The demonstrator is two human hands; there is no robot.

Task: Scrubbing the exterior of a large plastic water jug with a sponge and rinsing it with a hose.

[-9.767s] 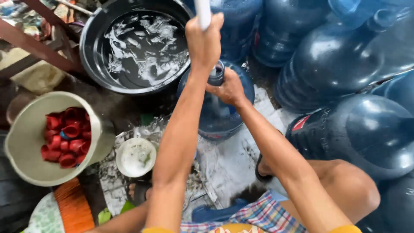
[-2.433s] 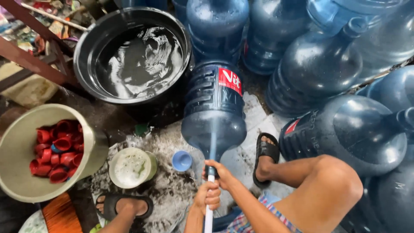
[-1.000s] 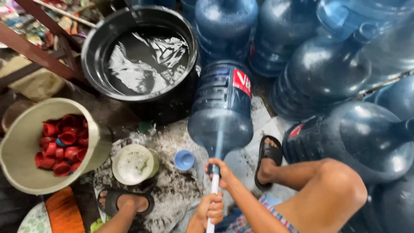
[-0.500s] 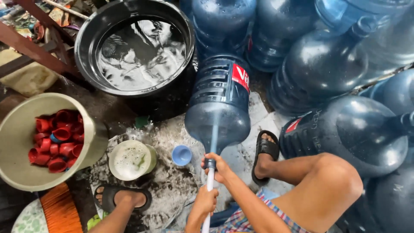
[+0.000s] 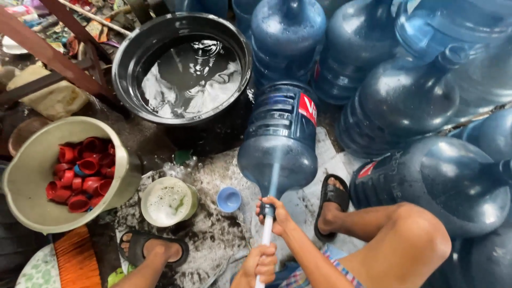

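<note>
1. Large blue translucent plastic water jug point(image 5: 280, 138) lies on its side, neck toward the person.
2. Right hand point(image 5: 273, 212) grips the neck; left hand point(image 5: 260, 264) holds a white brush rod point(image 5: 265, 240) entering the jug.
3. Small blue cap point(image 5: 229, 199) just left of the neck.
4. Black round water-filled basin point(image 5: 184, 69) beyond; beige bowl of red caps point(image 5: 58, 173) at left.

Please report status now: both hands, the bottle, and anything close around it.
Right hand grips neck of lying blue bottle. Left hand holds white rod entering it. Blue cap and black basin close by.

Bottle-washing yard (stacked water jugs point(image 5: 405, 101))
</note>
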